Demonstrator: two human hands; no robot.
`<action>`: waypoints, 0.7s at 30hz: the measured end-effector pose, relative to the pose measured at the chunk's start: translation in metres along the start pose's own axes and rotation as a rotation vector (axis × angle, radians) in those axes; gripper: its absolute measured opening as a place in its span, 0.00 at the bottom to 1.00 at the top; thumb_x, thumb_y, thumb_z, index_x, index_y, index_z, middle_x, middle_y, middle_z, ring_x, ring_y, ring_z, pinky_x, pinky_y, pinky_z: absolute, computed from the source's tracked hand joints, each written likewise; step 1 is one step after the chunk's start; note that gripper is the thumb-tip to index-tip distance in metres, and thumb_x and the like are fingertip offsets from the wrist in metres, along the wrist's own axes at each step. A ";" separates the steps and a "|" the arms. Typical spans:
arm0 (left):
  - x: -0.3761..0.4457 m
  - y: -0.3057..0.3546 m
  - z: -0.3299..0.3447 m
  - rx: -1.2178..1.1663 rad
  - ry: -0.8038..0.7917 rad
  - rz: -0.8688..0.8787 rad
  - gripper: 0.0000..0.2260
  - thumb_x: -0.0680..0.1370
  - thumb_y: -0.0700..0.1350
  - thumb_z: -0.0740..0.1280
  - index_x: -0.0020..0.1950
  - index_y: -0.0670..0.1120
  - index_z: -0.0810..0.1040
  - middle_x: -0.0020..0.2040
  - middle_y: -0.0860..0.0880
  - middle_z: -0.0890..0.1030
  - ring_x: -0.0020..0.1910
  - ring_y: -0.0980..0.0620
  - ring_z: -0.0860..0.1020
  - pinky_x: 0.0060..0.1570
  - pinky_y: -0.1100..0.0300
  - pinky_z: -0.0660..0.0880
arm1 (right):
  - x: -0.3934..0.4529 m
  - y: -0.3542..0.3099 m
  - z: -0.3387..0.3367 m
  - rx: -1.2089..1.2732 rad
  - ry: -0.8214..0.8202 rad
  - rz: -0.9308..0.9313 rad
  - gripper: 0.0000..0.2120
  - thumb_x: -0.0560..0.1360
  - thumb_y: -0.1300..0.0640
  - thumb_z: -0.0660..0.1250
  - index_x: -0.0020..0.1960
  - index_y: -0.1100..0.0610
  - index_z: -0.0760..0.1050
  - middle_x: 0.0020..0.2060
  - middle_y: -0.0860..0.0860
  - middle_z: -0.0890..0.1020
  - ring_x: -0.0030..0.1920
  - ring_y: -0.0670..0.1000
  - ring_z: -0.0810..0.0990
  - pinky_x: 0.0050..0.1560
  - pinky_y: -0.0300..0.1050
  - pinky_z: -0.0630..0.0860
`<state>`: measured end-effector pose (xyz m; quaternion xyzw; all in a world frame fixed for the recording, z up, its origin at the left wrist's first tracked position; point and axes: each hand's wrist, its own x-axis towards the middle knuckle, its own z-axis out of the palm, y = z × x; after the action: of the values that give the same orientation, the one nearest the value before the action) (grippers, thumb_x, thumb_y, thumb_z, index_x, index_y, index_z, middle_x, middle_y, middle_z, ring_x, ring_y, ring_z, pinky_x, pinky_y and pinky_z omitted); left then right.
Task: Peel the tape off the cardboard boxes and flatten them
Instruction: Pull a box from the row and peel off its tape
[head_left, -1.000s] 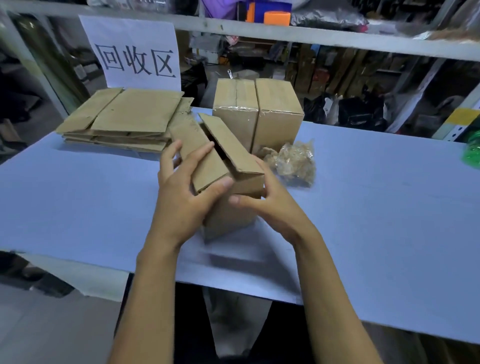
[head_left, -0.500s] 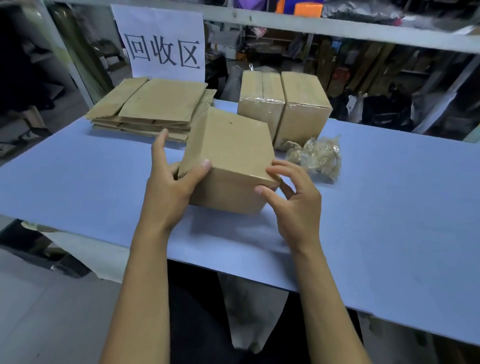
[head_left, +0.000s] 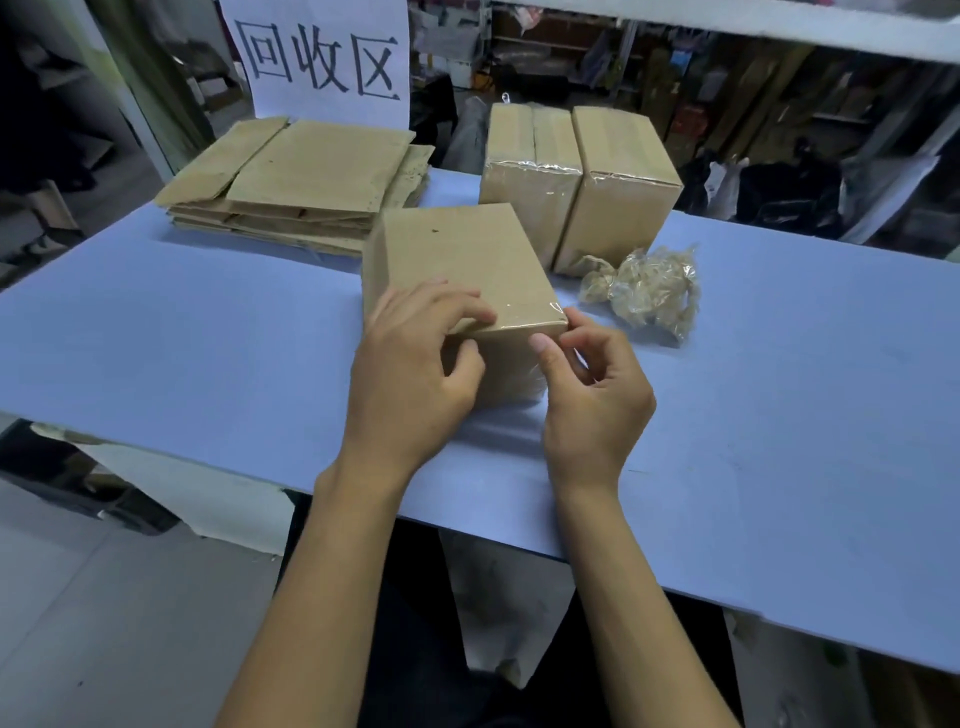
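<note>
A brown cardboard box (head_left: 457, 254) stands on the blue table (head_left: 208, 338) in front of me, with clear tape over its near top edge. My left hand (head_left: 410, 374) grips the box's near left corner, fingers on top and thumb on the front face. My right hand (head_left: 592, 395) is at the near right corner, thumb and forefinger pinching at the tape edge there. Two more taped boxes (head_left: 576, 176) stand side by side behind it.
A stack of flattened cardboard (head_left: 301, 182) lies at the back left under a white paper sign (head_left: 322, 57). A crumpled wad of peeled tape (head_left: 644, 286) lies right of the box. The table's near edge runs across my forearms.
The box had open flaps a second ago; it was turned over and set on the table. Both hands moved from its sides to its near top edge.
</note>
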<state>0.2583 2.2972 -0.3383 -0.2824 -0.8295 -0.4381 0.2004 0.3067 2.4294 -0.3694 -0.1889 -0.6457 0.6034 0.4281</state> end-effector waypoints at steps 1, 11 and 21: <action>-0.001 -0.001 0.003 0.010 0.027 0.006 0.11 0.71 0.37 0.66 0.51 0.47 0.83 0.56 0.52 0.83 0.64 0.52 0.75 0.67 0.47 0.69 | 0.000 -0.001 0.001 0.001 0.007 0.026 0.09 0.70 0.66 0.77 0.39 0.58 0.77 0.52 0.52 0.85 0.52 0.43 0.84 0.54 0.40 0.80; 0.000 -0.001 0.014 0.085 0.083 -0.072 0.18 0.69 0.52 0.77 0.58 0.53 0.84 0.56 0.55 0.81 0.58 0.51 0.76 0.59 0.56 0.72 | 0.018 -0.015 -0.008 -0.080 -0.219 0.255 0.11 0.77 0.62 0.69 0.37 0.64 0.79 0.48 0.51 0.86 0.45 0.44 0.81 0.48 0.39 0.75; 0.007 0.000 0.023 0.116 0.151 -0.079 0.15 0.71 0.56 0.74 0.55 0.54 0.85 0.53 0.56 0.82 0.56 0.51 0.77 0.58 0.56 0.73 | 0.031 -0.024 -0.032 -0.030 -0.414 0.096 0.06 0.74 0.62 0.73 0.48 0.56 0.77 0.51 0.47 0.84 0.54 0.46 0.83 0.56 0.47 0.79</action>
<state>0.2514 2.3183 -0.3465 -0.2034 -0.8466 -0.4169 0.2611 0.3206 2.4680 -0.3401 -0.0979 -0.7191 0.6393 0.2541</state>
